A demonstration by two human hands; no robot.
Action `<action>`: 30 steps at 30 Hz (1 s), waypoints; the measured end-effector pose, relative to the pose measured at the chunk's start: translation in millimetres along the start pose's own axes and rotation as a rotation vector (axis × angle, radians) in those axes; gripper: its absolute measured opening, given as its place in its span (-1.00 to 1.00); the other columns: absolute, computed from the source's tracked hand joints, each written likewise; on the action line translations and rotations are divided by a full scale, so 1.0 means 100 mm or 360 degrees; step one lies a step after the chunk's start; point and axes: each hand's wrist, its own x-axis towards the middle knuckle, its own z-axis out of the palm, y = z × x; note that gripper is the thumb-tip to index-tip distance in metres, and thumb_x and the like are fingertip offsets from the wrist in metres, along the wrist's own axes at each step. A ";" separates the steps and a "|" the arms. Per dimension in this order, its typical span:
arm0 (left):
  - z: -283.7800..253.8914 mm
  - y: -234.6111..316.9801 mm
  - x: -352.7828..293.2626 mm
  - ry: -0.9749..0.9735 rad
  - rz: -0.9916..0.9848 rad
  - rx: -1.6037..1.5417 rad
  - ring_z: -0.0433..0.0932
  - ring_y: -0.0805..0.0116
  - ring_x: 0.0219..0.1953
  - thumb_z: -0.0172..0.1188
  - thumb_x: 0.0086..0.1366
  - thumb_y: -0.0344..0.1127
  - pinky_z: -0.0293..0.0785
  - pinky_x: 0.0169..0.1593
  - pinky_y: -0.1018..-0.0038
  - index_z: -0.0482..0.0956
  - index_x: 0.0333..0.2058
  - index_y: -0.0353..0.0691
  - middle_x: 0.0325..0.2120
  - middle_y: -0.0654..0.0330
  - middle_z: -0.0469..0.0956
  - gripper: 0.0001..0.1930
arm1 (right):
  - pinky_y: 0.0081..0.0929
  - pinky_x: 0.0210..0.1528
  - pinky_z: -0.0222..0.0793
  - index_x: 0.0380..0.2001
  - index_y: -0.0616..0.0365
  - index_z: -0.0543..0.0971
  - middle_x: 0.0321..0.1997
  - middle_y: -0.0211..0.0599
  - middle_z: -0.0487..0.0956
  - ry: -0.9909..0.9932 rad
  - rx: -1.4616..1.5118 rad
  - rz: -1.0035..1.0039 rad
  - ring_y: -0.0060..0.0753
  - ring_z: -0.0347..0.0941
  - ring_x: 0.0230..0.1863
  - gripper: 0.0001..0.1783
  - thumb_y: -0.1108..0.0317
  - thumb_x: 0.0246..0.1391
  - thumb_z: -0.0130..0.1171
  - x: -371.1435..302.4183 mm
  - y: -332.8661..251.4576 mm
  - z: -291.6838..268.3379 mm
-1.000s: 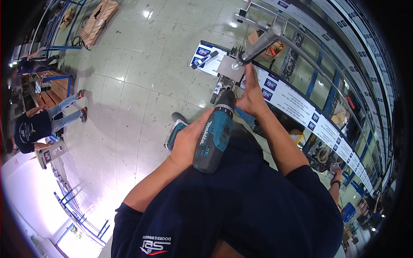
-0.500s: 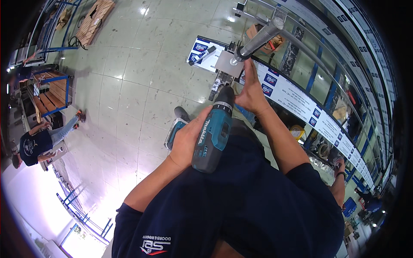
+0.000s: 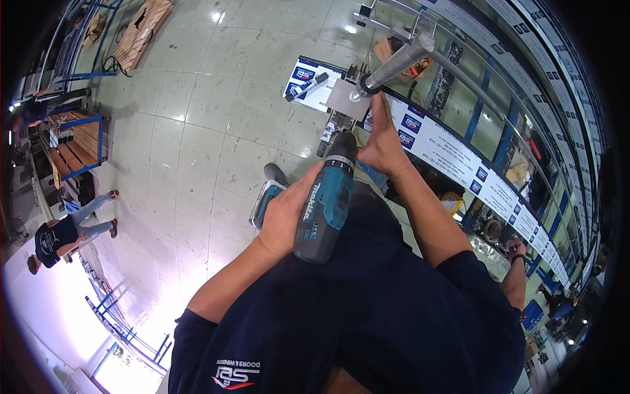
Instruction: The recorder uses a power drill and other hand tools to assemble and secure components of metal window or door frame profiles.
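My left hand [image 3: 282, 217] is closed around the grip of a teal and black cordless drill [image 3: 323, 213]. The drill's chuck points away from me, close to a small metal fixture [image 3: 331, 128]; whether a bit touches it is hidden. Against the right side of the fixture lies my right hand [image 3: 384, 146], index finger stretched out and thumb apart, near the chuck; its other fingers are hidden. A square metal plate [image 3: 342, 100] and an upright silver post [image 3: 400, 60] belong to this setup. It sits over a long dark profile [image 3: 453, 156] covered with white printed film.
A thick marker [image 3: 307, 87] lies on the profile's left end. Beyond stands a cardboard box [image 3: 401, 58]. A yellow tape roll [image 3: 451, 202] is under the profile at right. A co-worker's hand [image 3: 517, 249] is at the profile's near right. Another person [image 3: 56, 240] stands far left by a wooden-topped cart [image 3: 82, 144].
Both my hands and the drill stay nearly in place. The person at far left has shifted position and stance. At right, the co-worker's hand has moved slightly.
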 end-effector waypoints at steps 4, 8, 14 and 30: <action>0.05 -0.07 0.04 -0.0007 -0.0042 -0.0042 0.76 -0.15 0.25 0.43 0.41 -0.32 0.72 0.25 0.19 0.28 0.66 -0.14 0.31 -0.15 0.70 -0.11 | 0.00 0.81 0.10 0.69 0.08 0.06 0.81 0.30 0.04 0.0019 0.0021 -0.0016 0.45 0.04 0.80 0.47 0.29 -0.25 0.75 0.00 0.00 0.01; 0.04 -0.06 0.05 0.0021 -0.0020 -0.0069 0.74 -0.13 0.30 0.44 0.41 -0.33 0.70 0.31 0.21 0.32 0.64 -0.18 0.35 -0.14 0.67 -0.13 | 0.01 0.81 0.11 0.69 0.09 0.07 0.80 0.30 0.05 0.0017 0.0053 -0.0033 0.45 0.05 0.80 0.46 0.29 -0.25 0.75 0.00 -0.02 -0.01; 0.05 -0.08 0.02 0.0033 -0.0007 -0.0083 0.73 -0.13 0.33 0.44 0.41 -0.35 0.69 0.34 0.21 0.34 0.63 -0.23 0.39 -0.14 0.64 -0.15 | 0.04 0.81 0.12 0.69 0.10 0.06 0.81 0.30 0.04 0.0011 0.0039 -0.0032 0.45 0.06 0.79 0.48 0.28 -0.26 0.76 0.00 -0.04 -0.03; 0.08 -0.06 -0.12 0.0118 0.0023 -0.0140 0.74 -0.15 0.31 0.46 0.40 -0.34 0.69 0.33 0.21 0.35 0.63 -0.23 0.39 -0.17 0.64 -0.14 | 0.03 0.81 0.13 0.71 0.06 0.03 0.82 0.27 0.02 -0.0012 0.0138 0.0016 0.42 0.04 0.80 0.53 0.19 -0.26 0.79 -0.02 -0.06 -0.03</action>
